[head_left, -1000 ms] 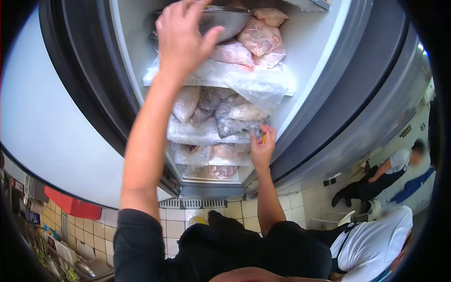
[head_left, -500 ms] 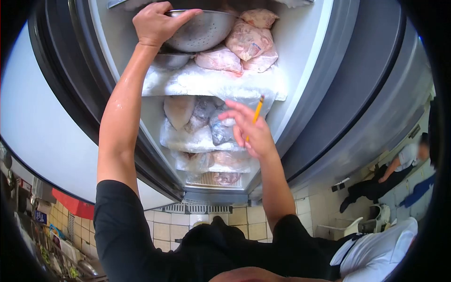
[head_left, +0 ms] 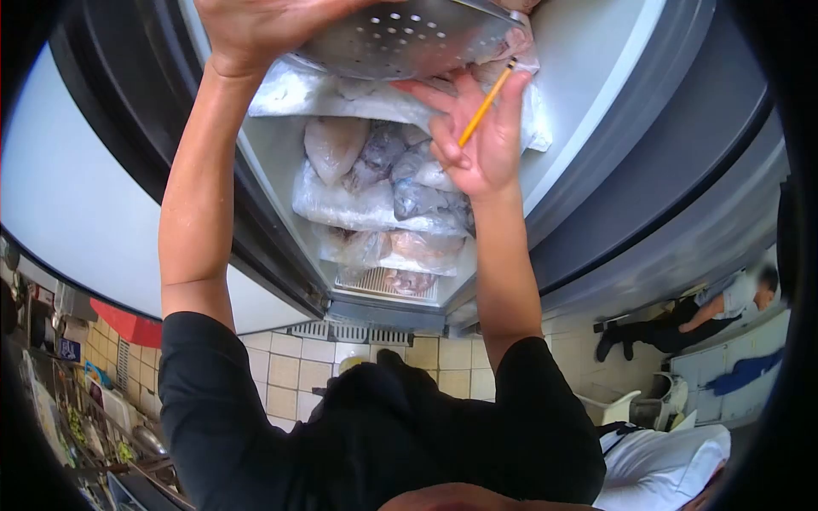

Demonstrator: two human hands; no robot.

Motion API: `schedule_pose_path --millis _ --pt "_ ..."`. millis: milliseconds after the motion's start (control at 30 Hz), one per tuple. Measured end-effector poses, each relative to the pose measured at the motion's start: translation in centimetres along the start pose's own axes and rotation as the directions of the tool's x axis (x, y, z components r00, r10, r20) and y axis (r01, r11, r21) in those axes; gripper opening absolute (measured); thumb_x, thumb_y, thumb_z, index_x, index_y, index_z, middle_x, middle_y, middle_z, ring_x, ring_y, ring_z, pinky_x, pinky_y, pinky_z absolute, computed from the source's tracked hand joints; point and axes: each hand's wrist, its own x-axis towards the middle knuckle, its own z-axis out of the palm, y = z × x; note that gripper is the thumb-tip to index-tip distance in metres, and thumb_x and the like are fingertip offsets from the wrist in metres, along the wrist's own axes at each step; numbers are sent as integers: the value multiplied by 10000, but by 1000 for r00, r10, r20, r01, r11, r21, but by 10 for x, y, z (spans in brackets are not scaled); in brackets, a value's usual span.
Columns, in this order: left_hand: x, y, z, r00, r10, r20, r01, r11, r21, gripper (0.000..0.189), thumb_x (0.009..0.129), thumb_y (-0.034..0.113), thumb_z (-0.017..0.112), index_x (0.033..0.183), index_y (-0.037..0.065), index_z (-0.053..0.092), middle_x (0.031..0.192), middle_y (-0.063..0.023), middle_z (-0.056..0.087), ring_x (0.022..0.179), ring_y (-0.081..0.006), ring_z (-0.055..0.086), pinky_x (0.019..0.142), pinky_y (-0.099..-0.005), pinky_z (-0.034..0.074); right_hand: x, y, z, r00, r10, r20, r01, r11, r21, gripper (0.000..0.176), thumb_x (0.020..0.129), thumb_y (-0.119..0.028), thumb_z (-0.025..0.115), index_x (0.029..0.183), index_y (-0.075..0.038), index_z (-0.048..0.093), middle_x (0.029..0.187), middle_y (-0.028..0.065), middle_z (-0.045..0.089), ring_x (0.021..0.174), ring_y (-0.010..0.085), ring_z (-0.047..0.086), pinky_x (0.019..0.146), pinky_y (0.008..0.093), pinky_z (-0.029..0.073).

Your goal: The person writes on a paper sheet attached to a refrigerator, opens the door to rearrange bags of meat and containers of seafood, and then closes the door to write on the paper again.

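Note:
A metal colander [head_left: 400, 44] with drilled holes is tilted at the top of the view, drawn out in front of the upper freezer shelf. Its left rim is gripped by my left hand [head_left: 256, 32], partly cut off by the frame's top. Under its right side is my right hand [head_left: 481, 145], palm up, with stretched fingertips at the colander's underside. A yellow pencil [head_left: 487, 100] is tucked between this hand's thumb and fingers. What the colander contains is hidden. Behind it, bagged pinkish meat [head_left: 521, 43] shows in part.
A frosted upper shelf [head_left: 341, 95] stands above lower shelves with bagged frozen food [head_left: 336, 149]. The open freezer door [head_left: 94, 170] is at left, dark appliance doors [head_left: 630, 153] at right. A person [head_left: 716, 311] sits at far right; a white sleeve [head_left: 660, 468] is close at lower right.
The colander has come off the shelf toward me and tilted, with my left hand on its rim. My right hand has risen to its underside, still with the pencil.

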Motion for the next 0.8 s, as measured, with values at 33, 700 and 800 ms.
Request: schedule_pose_path --millis 33,700,800 --pt "-2 -2 -2 997 48 -63 -50 998 -32 627 517 467 933 524 72 447 496 2 416 457 -124 410 427 -264 318 -8 1 4 1000 -8 -8 8 1000 -1 1010 810 -845 364 1477 -94 260 1306 315 498 449 76 515 330 146 296" --pt "-69 102 -155 960 -33 278 154 891 -427 513 378 433 837 627 100 536 620 10 466 545 -169 478 510 -290 353 -213 64 94 874 -60 -482 -17 988 -153 1029 729 -833 492 1289 29 429 743 78 606 495 68 523 342 190 328" --pt "-89 113 -147 961 -38 274 166 872 -461 352 423 327 568 641 50 551 575 -29 475 517 -192 476 499 -302 341 -226 78 82 814 23 -580 -98 990 -98 1032 732 -844 473 1303 15 434 747 58 614 492 67 497 369 198 328"
